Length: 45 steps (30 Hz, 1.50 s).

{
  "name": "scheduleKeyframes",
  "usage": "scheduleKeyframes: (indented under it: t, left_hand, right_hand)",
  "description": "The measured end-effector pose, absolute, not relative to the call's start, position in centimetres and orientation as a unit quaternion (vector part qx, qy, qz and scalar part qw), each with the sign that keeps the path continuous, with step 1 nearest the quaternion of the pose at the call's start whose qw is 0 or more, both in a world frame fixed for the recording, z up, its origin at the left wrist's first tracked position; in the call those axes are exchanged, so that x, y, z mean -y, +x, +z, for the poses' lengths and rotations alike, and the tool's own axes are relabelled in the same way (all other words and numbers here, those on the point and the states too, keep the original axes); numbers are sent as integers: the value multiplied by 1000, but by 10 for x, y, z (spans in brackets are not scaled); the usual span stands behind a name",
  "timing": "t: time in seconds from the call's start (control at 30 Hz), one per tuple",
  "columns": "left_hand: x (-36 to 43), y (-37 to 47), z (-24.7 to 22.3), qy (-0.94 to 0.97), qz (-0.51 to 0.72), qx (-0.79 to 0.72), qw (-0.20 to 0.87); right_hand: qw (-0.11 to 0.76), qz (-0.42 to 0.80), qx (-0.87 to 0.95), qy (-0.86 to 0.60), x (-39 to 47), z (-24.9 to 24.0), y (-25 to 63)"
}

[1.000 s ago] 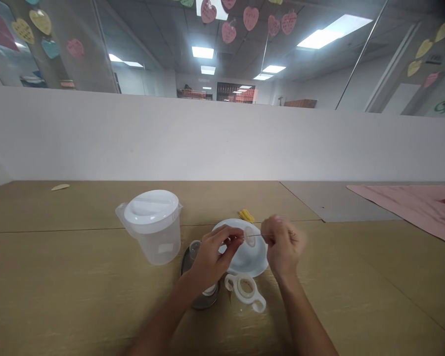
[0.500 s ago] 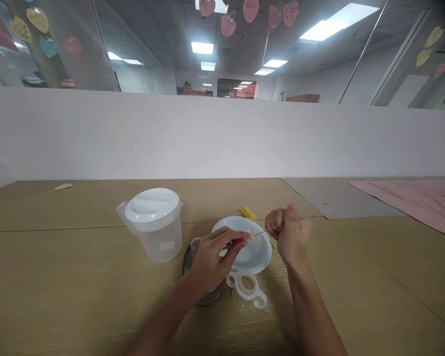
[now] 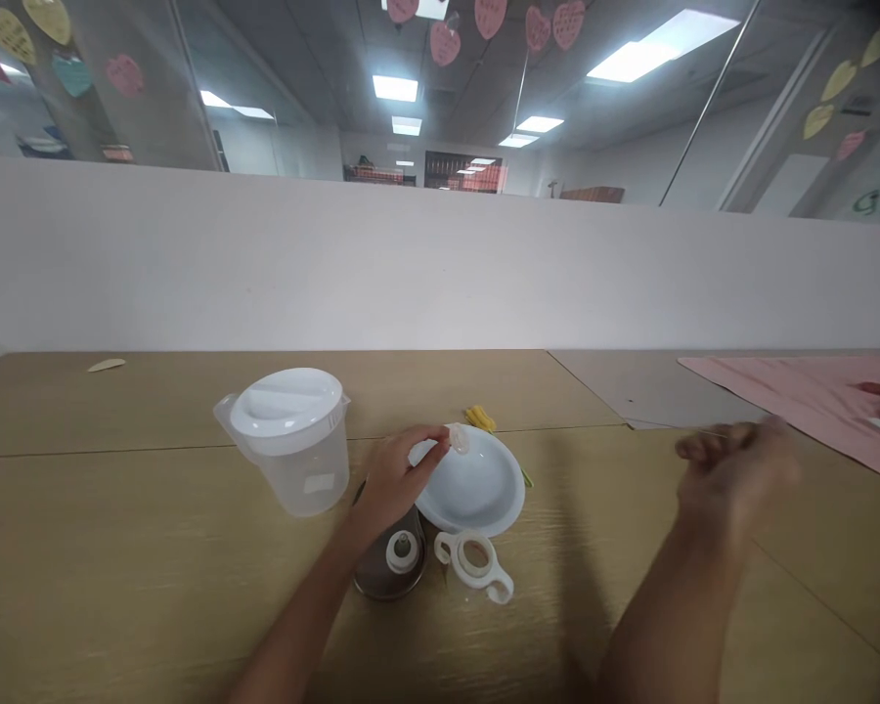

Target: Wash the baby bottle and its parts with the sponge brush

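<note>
Head view: the left hand pinches a small clear disc over the far side of the white bowl. Off to the right, the blurry right hand curls around a thin string. A jug stands left.

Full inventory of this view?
Bowl: 1, white, centre
Lidded pitcher: 1, translucent, left
Tray: 1, dark grey, near-left of bowl
Round fitting: 1, white, on tray
Hooked ring: 1, white, in front of bowl
Disc: 1, translucent, overlapping bowl's rim
Strand: 1, pale, right
Bundle: 1, yellow, behind bowl
Oval piece: 1, cream, far left
Cloth: 1, pink, far right
Reddish item: 1, unclear, at cloth
Table: 1, tan, underneath
Wall: 1, white, behind table
Heart notes: several, mixed, top
Ceiling lights: several, white, top
Left hand: 1, bare, holding disc
Right hand: 1, blurred, holding strand
</note>
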<state>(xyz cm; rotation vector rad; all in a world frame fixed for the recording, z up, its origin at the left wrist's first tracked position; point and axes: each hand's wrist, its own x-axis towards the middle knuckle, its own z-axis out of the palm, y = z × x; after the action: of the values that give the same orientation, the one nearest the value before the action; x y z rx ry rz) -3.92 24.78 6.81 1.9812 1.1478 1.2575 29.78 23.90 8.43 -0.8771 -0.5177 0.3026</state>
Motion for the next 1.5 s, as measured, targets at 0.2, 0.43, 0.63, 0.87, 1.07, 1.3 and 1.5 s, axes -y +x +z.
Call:
scheduleKeyframes:
  t: [0.2,0.43,0.63,0.87,1.07,1.3,1.5]
  left_hand:
    - [-256,-23,50,777,437,-407,199]
    - [-263,-17,29,857,307,-410,58]
    - [-270,-18,19,886,181,-425,36]
    - [-281,-22,-3,882,131,-434,132]
    - [-284,-31,0,861,185,-412,233]
    - [-285,-31,18,689,465,-383,402]
    - [-257,-30,51,638,506,-378,440]
  right_hand:
    - [629,174,488,-579,-283,74,250]
    - [338,199,647,-654,-309,52,215]
    - [300,202,647,-671,-320,40,213]
    - [294,192,633,-691,-322,39,219]
    - [300,195,637,-683,-324,37,217]
    - [380,231,595,-670,-316,46,219]
    - [421,308,654,-549,-274,88,197]
